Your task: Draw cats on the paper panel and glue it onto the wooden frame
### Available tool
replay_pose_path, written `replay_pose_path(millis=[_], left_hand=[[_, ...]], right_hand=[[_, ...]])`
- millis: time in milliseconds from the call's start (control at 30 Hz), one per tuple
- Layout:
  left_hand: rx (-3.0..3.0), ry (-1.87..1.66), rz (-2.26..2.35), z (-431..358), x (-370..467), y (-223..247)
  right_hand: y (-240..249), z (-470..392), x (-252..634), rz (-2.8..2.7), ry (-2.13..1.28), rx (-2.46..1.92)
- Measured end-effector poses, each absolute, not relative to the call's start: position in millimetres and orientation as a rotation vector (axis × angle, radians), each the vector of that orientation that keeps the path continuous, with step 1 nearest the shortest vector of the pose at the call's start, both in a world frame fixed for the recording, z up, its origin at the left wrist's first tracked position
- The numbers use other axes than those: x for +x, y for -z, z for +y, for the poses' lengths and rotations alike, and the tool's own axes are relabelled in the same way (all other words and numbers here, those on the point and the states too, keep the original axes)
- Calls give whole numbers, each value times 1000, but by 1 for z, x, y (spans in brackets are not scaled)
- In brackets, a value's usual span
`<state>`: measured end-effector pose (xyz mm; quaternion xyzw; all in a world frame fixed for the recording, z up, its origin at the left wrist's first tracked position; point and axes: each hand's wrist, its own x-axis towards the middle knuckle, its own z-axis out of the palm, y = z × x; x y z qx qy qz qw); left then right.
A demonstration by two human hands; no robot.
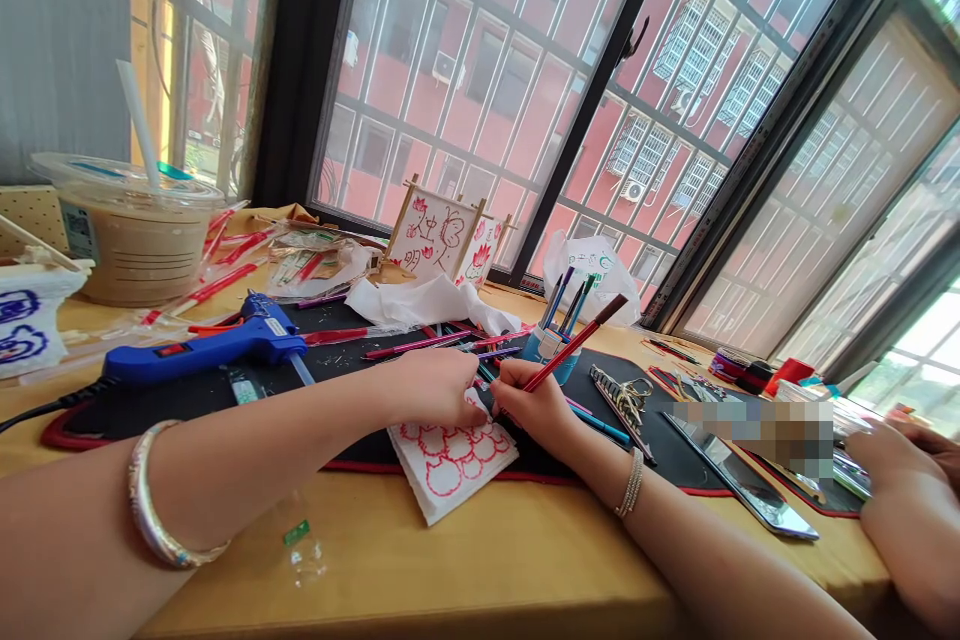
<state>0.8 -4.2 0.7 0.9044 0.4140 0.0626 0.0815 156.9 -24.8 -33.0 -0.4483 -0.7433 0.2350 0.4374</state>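
We observe a red pencil (574,344), long and slender, tilted with its dark upper end raised toward the right and its tip down on the paper (452,460). The paper is a white square bearing red outlined flower shapes, lying flat, partly on the black mat and partly on the worktop.

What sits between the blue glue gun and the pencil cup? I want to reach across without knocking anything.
In the head view, loose pink and red pencils lie on the black mat between the glue gun and the pencil cup.
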Motion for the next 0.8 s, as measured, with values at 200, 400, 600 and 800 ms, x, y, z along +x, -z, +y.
replay_pose_path(millis=[200,400,600,800], left_hand=[[2684,-160,1262,-7,0,-4],[2635,137,1181,-8,-11,-25],[2457,-181,1029,1,-11,-25],[2328,-130,1093,8,-12,-21]], right_hand=[[31,-27,157,-1801,-676,-1120],[21,-30,155,-1630,-673,-1115],[10,-34,158,-1429,-589,-998],[6,-41,155,-1377,-651,-930]])
